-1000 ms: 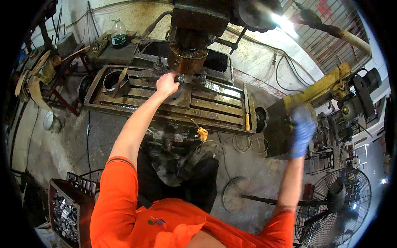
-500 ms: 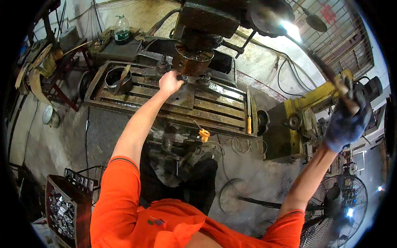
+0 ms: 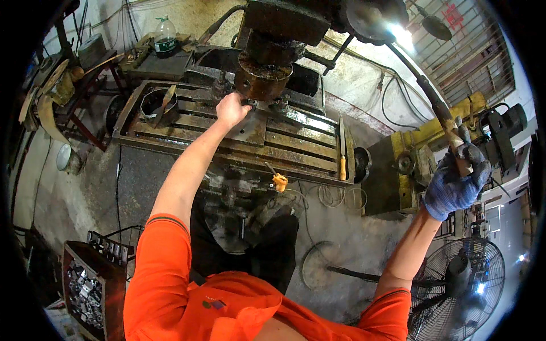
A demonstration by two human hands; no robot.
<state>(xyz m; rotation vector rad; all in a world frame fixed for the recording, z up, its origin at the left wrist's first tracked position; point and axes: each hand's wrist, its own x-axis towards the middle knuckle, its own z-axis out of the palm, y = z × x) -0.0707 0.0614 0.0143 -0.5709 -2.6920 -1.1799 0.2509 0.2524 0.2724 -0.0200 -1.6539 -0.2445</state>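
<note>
at the side, the raised right grip (image 3: 455,184) clasps a handle (image 3: 455,140).

Grey flr (image 3: 358,244), stained wht wall (image 3: 364,74), barred wndw (image 3: 480,65) upper rt.

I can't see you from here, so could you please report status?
Left hand at small dark part below spindle, grip unclear. Gloved right hand gripping long bar. Tub and yellow-handled tool on table, clear of hands.
</note>
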